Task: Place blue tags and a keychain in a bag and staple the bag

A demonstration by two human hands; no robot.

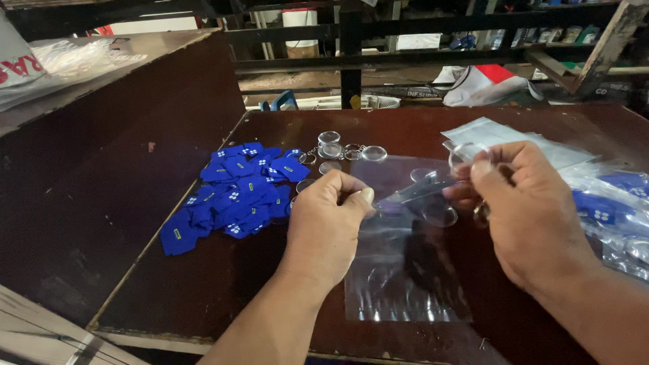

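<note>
My left hand (328,223) pinches the top edge of a clear plastic bag (405,277) that lies over the dark brown table (203,284). My right hand (524,209) holds the bag's other edge and a clear round keyring piece (463,154) at its fingertips. Another clear disc (439,216) shows through the bag between my hands. A pile of small blue printed cards (236,192) lies to the left of my left hand. Several clear round keyring shells (345,150) lie beyond my hands near the table's middle.
Filled clear bags with blue cards (608,209) lie at the right, with a stack of empty bags (500,135) behind them. A raised dark board (115,135) borders the left. Metal shelving (351,54) and clutter stand behind the table.
</note>
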